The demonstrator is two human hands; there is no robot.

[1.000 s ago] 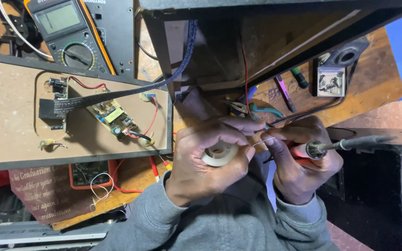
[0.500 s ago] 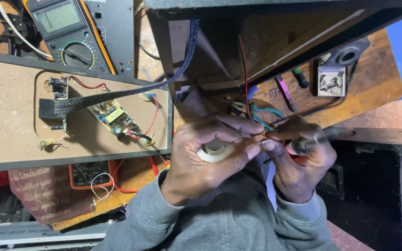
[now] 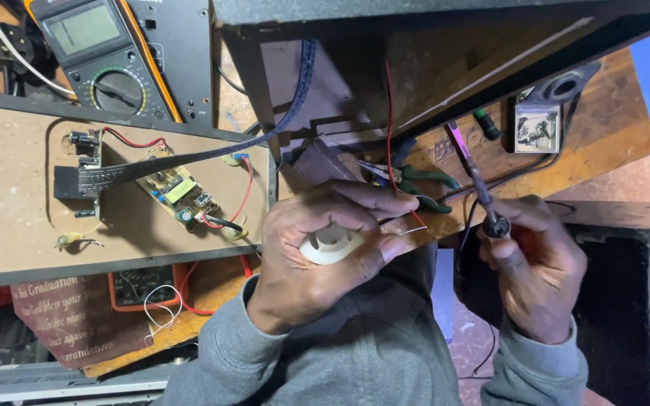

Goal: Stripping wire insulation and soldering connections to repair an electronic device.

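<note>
Inside left hand (image 3: 317,256): white spool (image 3: 330,244).

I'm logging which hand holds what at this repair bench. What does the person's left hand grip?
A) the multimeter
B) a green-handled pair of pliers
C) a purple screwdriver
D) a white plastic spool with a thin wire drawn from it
D: the left hand wraps the white spool and pinches a thin wire off it, while the right hand holds the soldering iron; the pliers lie on the bench.

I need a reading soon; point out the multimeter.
The multimeter lies at the head view's top left, above the brown board, far from both hands.
</note>
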